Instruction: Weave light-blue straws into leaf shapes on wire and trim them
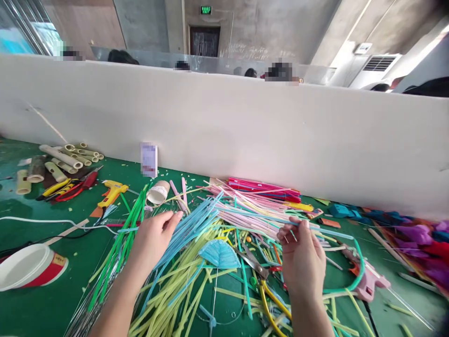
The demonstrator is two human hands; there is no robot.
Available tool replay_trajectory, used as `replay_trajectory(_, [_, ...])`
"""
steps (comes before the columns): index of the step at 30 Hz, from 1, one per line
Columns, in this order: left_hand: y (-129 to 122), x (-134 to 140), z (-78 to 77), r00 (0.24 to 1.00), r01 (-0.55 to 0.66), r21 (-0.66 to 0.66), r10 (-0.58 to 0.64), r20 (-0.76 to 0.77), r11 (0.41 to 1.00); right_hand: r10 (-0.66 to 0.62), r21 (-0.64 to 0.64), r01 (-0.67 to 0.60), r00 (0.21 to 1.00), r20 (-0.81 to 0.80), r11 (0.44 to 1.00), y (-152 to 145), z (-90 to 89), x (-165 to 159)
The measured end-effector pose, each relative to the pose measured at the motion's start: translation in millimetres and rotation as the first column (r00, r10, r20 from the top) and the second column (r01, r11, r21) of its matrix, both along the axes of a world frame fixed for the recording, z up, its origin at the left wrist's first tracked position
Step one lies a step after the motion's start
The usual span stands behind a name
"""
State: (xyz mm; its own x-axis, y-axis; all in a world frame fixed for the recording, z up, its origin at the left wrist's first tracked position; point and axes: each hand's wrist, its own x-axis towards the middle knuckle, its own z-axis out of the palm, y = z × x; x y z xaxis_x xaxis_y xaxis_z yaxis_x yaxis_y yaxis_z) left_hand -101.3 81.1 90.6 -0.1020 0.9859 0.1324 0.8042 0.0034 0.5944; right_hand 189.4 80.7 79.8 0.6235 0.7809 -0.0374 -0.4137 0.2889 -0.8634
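Observation:
My right hand (303,262) pinches a light blue pipe cleaner (331,231) between thumb and fingers, its end sticking out to the right. My left hand (154,238) is closed, thumb against fingers, beside a bundle of blue pipe cleaners (196,220); what it holds, if anything, is not clear. Between my hands lies a blue fan-shaped piece (219,255) on a thin wire stem. Yellow-handled scissors (261,271) rest open beside my right hand. Yellow-green pipe cleaners (168,299) and green ones (110,262) spread around my left forearm.
A white partition (224,126) stands behind the green table (84,262). A yellow glue gun (114,192), pliers (75,185), bamboo pieces (66,157) and a paper tub (35,267) lie left. Pink pipe cleaners (245,210) lie ahead; a pink glue gun (370,281) sits right.

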Motion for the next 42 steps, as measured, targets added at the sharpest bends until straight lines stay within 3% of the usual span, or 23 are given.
replay_trajectory(3, [-3.2,7.7,-4.6,0.987,0.145,-0.19,-0.155,-0.038,0.971,-0.04,0.025,0.04,0.999,0.004,0.999,-2.4,4.6,4.1])
replay_trajectory(6, [-5.8,19.4,-10.2,0.959,0.252,-0.284,-0.278,-0.055,0.925,-0.049,0.049,0.049,0.999,-0.006,0.998,-5.3,11.2,3.1])
replay_trajectory(14, [-6.6,30.3,-22.6,0.937,0.297,-0.403,-0.346,-0.053,0.866,0.0,0.068,-0.001,1.0,0.013,0.998,-8.0,24.0,0.8])
replay_trajectory(20, [-4.5,24.7,-40.5,0.929,0.369,-0.299,-0.35,0.119,0.88,0.03,0.089,-0.037,0.997,0.076,0.995,-18.9,31.0,5.4])
replay_trajectory(26, [-17.0,21.1,-42.9,0.908,0.41,-0.311,-0.349,0.234,0.858,0.104,-0.075,-0.096,0.988,0.111,0.993,-45.8,7.5,30.3])
replay_trajectory(33, [-15.7,32.1,-52.8,0.931,0.357,-0.286,-0.313,0.187,0.89,0.015,-0.149,-0.008,0.999,0.049,0.989,-69.4,-10.8,48.8])
replay_trajectory(39, [-39.6,27.2,-62.0,0.962,0.259,-0.209,-0.232,0.146,0.943,0.119,-0.261,-0.095,0.99,0.078,0.961,-84.0,-25.5,44.2])
replay_trajectory(42, [-54.0,25.1,-69.4,0.971,0.212,-0.134,-0.193,0.143,0.968,0.156,-0.277,-0.15,0.988,-0.001,0.949,-88.8,-33.2,39.6])
